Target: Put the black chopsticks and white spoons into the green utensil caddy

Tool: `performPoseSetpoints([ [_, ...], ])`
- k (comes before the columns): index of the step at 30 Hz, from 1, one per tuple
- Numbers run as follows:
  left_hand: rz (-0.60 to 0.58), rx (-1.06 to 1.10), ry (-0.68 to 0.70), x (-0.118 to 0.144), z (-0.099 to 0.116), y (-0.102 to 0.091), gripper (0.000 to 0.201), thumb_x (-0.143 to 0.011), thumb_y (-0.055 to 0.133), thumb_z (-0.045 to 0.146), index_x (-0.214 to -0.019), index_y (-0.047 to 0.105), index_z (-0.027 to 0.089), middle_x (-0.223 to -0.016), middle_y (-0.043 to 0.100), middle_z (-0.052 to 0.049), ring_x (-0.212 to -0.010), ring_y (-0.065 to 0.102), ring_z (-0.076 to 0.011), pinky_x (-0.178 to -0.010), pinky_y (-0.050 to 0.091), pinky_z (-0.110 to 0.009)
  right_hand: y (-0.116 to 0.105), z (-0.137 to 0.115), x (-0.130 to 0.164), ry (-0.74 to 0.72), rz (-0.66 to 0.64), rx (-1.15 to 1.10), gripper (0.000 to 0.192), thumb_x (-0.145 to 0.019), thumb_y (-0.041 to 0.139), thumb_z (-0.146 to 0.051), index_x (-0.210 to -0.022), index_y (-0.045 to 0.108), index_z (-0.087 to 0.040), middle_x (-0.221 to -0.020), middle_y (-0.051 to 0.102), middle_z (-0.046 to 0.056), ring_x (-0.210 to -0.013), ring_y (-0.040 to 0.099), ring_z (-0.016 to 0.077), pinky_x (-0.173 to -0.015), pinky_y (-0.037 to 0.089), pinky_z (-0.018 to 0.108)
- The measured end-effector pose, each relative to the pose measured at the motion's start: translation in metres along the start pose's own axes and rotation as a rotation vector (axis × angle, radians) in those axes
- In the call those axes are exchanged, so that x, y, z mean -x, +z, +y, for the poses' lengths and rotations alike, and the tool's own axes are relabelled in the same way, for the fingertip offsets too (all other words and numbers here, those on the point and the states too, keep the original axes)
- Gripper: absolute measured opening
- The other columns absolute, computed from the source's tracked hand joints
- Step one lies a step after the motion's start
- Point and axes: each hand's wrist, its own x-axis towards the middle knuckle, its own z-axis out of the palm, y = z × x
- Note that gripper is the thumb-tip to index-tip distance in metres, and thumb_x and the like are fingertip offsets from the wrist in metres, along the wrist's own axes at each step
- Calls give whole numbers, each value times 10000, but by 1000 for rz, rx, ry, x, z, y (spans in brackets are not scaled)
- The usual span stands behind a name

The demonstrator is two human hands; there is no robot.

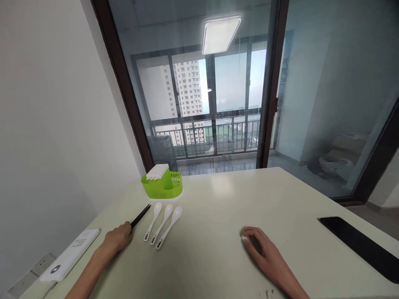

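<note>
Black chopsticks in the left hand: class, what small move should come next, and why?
Probably lift the black chopsticks toward the green plastic cutlery holder. The left hand is closed on their near end, the holder sits just beyond them, and three white plastic spoons lie alongside. The right hand rests flat on the pale table.

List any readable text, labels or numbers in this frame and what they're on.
None legible.
White device by the left hand: grey lettering and a round mark, too blurred to read.
Spoons: dark marks on the handle ends, too small to read.
Green caddy, black pad: no text visible.
</note>
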Motion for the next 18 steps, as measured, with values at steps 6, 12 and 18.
performPoseSetpoints([
  [6,-45,63,-46,23,-7,12,383,-982,244,267,-1163,532,92,-1141,710,-248,-1036,694,-368,-788,479,-427,-2,-1,3,-6,14,6,242,-986,489,-441,-1062,634,-263,-1221,667,88,-1170,625,245,-1041,487,416],
  [12,49,325,9,65,26,-4,458,-1024,183,452,-1210,474,152,-1022,739,-174,-971,713,-317,-782,494,-371,-4,-4,3,-5,25,8,268,-975,499,-475,-1046,652,-266,-1209,679,89,-1150,642,251,-1021,507,416],
  [18,0,293,165,91,135,-21,377,-1044,273,390,-1194,541,171,-1105,739,-183,-1054,713,-327,-836,497,-401,-5,0,4,14,-9,13,263,-989,483,-468,-1075,632,-268,-1255,655,89,-1180,620,245,-1039,486,415],
])
